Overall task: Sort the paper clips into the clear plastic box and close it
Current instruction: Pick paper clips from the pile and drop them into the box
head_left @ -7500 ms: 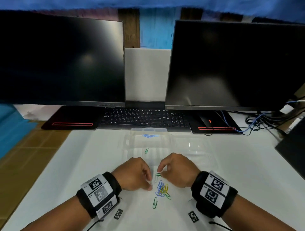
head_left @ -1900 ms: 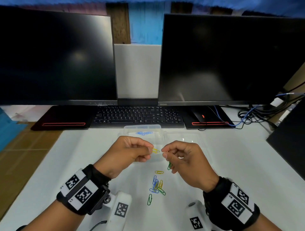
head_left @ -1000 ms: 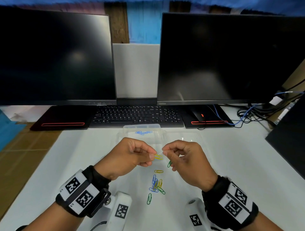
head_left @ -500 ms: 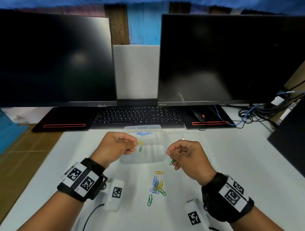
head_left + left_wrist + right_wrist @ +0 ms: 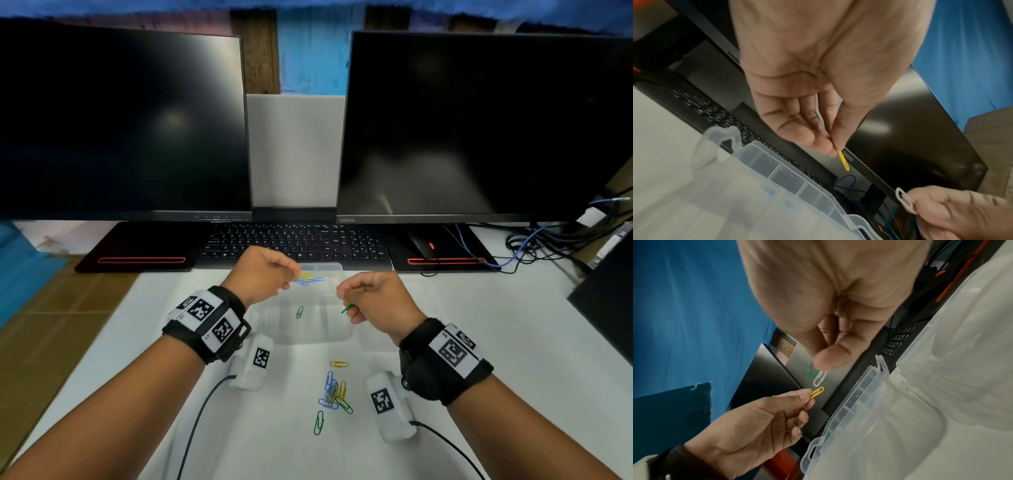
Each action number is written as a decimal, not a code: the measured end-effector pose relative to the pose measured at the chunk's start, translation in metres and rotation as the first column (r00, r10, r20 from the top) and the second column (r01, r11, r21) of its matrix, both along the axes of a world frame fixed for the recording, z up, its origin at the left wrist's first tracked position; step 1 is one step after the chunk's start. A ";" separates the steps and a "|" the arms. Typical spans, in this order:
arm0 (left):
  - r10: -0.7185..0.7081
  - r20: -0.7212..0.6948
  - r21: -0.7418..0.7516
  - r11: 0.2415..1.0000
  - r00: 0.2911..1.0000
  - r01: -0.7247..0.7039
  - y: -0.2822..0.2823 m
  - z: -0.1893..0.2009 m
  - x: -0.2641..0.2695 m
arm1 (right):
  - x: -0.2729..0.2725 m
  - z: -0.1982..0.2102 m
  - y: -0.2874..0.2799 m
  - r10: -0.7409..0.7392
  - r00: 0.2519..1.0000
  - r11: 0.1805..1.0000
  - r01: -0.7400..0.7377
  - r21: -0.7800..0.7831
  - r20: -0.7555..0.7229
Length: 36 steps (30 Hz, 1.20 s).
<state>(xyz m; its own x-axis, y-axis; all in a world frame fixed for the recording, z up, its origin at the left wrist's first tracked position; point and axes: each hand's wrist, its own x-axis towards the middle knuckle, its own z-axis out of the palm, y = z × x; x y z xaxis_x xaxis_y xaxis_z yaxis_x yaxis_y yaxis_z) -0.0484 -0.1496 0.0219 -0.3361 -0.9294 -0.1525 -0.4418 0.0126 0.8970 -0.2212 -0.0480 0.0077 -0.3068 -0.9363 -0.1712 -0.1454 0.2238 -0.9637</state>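
Since half a second ago, both hands are drifting further back over the clear plastic box (image 5: 310, 318), the left hand (image 5: 263, 274) now reaching above its far compartments near the keyboard (image 5: 298, 241). It is pinching a yellow paper clip (image 5: 843, 160) between thumb and fingertips, the clip poking out beyond them and hanging above the blue clips (image 5: 313, 281) already lying in a far compartment. The right hand (image 5: 373, 296) is hovering over the box's right side, fingers curled, gripping a white clip (image 5: 820, 378) and a green clip (image 5: 812, 370) together (the green one is peeking out under the thumb). One more green clip (image 5: 300, 311) is lying in a nearer compartment. The box is sitting open on the white table (image 5: 513, 342), and the loose pile of clips (image 5: 334, 390) is lying in front of it, between the two wrists.
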 end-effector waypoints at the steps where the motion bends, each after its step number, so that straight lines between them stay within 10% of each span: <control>1: -0.018 0.012 -0.006 1.000 1.000 0.018 -0.001 0.000 -0.004 | -0.002 0.001 -0.002 -0.010 1.000 1.000 0.010 0.001 -0.008; 36: -0.244 0.108 0.029 0.970 0.964 0.242 0.020 -0.036 -0.022 | -0.011 -0.006 0.018 -0.004 0.998 0.999 0.007 0.042 -0.059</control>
